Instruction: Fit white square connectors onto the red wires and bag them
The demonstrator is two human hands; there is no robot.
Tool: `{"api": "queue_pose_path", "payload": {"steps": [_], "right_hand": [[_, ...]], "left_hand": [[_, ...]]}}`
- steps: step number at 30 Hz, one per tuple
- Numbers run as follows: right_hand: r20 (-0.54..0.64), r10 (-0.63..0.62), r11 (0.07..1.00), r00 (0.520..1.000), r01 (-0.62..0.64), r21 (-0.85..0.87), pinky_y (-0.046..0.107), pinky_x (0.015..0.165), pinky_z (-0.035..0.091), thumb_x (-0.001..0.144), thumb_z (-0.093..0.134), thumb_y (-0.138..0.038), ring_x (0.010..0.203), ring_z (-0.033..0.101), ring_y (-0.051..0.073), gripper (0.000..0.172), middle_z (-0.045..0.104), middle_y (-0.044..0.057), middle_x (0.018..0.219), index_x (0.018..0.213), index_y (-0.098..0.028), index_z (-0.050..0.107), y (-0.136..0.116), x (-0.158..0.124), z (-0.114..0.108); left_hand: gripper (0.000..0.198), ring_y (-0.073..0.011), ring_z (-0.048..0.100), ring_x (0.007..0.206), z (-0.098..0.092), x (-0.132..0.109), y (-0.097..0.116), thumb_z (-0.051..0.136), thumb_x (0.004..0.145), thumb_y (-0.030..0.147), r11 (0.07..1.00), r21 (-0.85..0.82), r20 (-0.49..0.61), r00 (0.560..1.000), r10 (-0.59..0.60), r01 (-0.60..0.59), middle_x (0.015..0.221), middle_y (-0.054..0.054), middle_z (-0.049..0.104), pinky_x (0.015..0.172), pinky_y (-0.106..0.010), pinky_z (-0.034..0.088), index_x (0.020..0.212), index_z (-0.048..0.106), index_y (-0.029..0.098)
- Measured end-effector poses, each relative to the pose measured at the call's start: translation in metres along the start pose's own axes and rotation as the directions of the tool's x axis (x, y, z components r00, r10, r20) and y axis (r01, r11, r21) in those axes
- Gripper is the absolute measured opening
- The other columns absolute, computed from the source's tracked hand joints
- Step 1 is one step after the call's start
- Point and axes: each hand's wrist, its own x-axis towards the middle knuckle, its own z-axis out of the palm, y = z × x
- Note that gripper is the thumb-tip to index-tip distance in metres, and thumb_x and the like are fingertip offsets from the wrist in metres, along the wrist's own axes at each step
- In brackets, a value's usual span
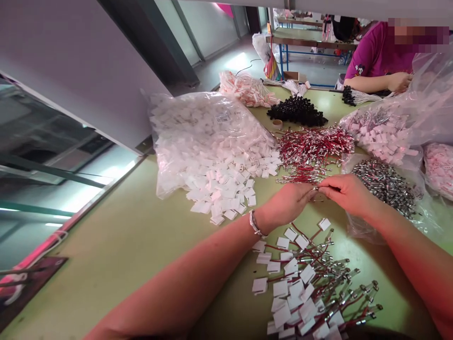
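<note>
My left hand (292, 203), with a white bracelet on its wrist, meets my right hand (347, 192) over the table. The fingertips of both are pinched together around a small, metallic-looking piece, mostly hidden by the fingers. Just beyond them lies a heap of short red wires with metal ends (314, 146). To the right, small glass-and-metal fuses (387, 186) fill an opened plastic bag. Closer to me is a pile of red-wire assemblies (300, 293) with white plastic housings at one end and fuse-like tubes at the other. Loose white housings (226, 191) spill out on the left.
A large clear bag (212, 118) of white housings lies left of centre. Black connectors (297, 112), pinkish-white connectors (246, 89) and a tape roll (277, 124) sit farther back. Another bag (382, 132) stands at right. Across the table a person in a purple shirt (382, 56) handles white wires.
</note>
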Motion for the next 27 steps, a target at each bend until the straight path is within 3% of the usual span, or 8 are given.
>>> {"api": "queue_pose_path", "payload": {"steps": [4,7,11,14,18,20,23,27], "right_hand": [[0.242,0.171,0.981,0.955,-0.189,0.051,0.026,0.052,0.032,0.082,0.056,-0.031,0.051,0.044,0.010,0.021,0.059,-0.002,0.056,0.065,-0.019,0.061,-0.006,-0.001,-0.011],[0.304,0.196,0.956,0.932,-0.251,0.151,0.025,0.050,0.031,0.082,0.057,-0.033,0.048,0.041,0.009,0.024,0.059,-0.002,0.057,0.063,-0.019,0.059,-0.003,-0.001,-0.013],[0.234,0.171,0.980,0.957,-0.189,0.057,0.026,0.055,0.034,0.082,0.058,-0.034,0.056,0.048,0.011,0.022,0.063,0.001,0.062,0.068,-0.018,0.064,0.007,0.003,-0.007],[0.284,0.107,0.992,0.953,-0.085,-0.092,0.027,0.059,0.036,0.080,0.060,-0.030,0.063,0.054,0.014,0.017,0.068,0.004,0.072,0.077,-0.018,0.071,0.009,0.006,-0.003],[0.284,0.121,0.964,0.951,-0.045,-0.262,0.027,0.056,0.035,0.085,0.052,-0.032,0.060,0.053,0.014,0.025,0.066,0.002,0.066,0.075,-0.019,0.071,0.015,0.004,-0.025],[0.207,0.188,0.913,0.960,-0.094,-0.397,0.028,0.055,0.033,0.087,0.049,-0.032,0.060,0.053,0.014,0.027,0.067,0.002,0.068,0.077,-0.021,0.071,0.022,0.001,-0.045],[0.147,0.329,0.761,0.933,-0.170,-0.626,0.028,0.053,0.032,0.082,0.056,-0.032,0.066,0.057,0.017,0.020,0.070,0.004,0.083,0.088,-0.023,0.072,0.034,-0.002,-0.064],[0.164,0.398,0.649,0.903,-0.151,-0.746,0.029,0.051,0.029,0.079,0.059,-0.034,0.070,0.060,0.020,0.021,0.071,0.008,0.091,0.093,-0.022,0.070,0.040,0.002,-0.058]], "left_hand": [[0.018,-0.0153,0.054,0.060,-0.002,-0.001,0.001,0.043,0.086,0.009,0.905,0.375,0.206,0.970,0.128,-0.199,0.068,-0.004,0.060,0.056,-0.027,0.038,0.085,0.060,0.015],[0.021,-0.0161,0.055,0.062,-0.004,0.002,0.007,0.042,0.087,0.009,0.843,0.472,0.262,0.954,0.144,-0.257,0.071,-0.005,0.062,0.056,-0.028,0.037,0.092,0.062,0.014],[0.023,-0.0171,0.059,0.073,-0.007,0.010,0.012,0.045,0.094,0.022,0.900,0.398,0.184,0.976,0.113,-0.179,0.080,-0.006,0.066,0.065,-0.028,0.042,0.099,0.066,0.016],[0.023,-0.0172,0.059,0.076,-0.004,0.010,0.009,0.048,0.093,0.024,0.930,0.341,0.207,0.976,0.065,-0.135,0.080,-0.005,0.067,0.068,-0.029,0.044,0.090,0.070,0.018],[0.024,-0.0170,0.060,0.074,0.004,0.008,0.004,0.049,0.091,0.021,0.945,0.321,0.216,0.976,-0.017,-0.054,0.080,-0.006,0.067,0.068,-0.029,0.045,0.081,0.070,0.016],[0.024,-0.0160,0.061,0.074,0.005,0.011,0.004,0.049,0.092,0.023,0.966,0.258,0.126,0.991,-0.051,0.017,0.082,-0.005,0.068,0.071,-0.029,0.046,0.082,0.070,0.016],[0.019,-0.0182,0.061,0.085,0.006,0.021,0.005,0.052,0.092,0.026,0.951,0.277,-0.052,0.991,-0.125,0.135,0.092,-0.006,0.068,0.075,-0.030,0.047,0.092,0.069,0.017],[0.018,-0.0233,0.060,0.091,0.012,0.030,0.002,0.052,0.092,0.026,0.866,0.451,-0.085,0.976,-0.200,0.217,0.098,-0.008,0.064,0.068,-0.032,0.047,0.098,0.068,0.019]]}}
